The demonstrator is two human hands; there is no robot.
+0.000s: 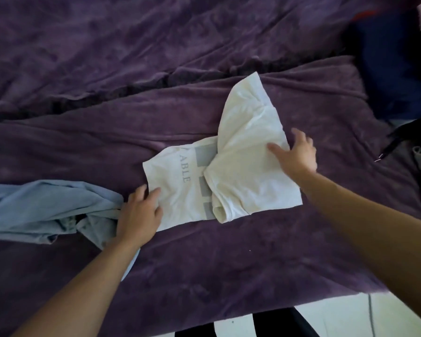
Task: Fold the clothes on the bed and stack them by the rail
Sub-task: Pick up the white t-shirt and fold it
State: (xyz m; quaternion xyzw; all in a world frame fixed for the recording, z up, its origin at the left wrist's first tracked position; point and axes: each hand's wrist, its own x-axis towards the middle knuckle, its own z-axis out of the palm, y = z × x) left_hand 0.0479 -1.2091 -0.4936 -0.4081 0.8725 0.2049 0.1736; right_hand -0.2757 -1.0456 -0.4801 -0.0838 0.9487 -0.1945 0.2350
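on the purple blanket (pixel 204 263), mid-bed: white t-shirt (pixel 241 166), partly folded, grey print with "able" showing on its left half, right part lapped over it. left hand (pixel 139 215) flat, fingers spread, pressing the shirt's near-left corner, gripping nothing. right hand (pixel 294 154) open, palm down on the shirt's right edge, no pinch. light blue garment (pixel 46 210) crumpled just left, touching the left hand. dark clothes (pixel 399 69) far right.
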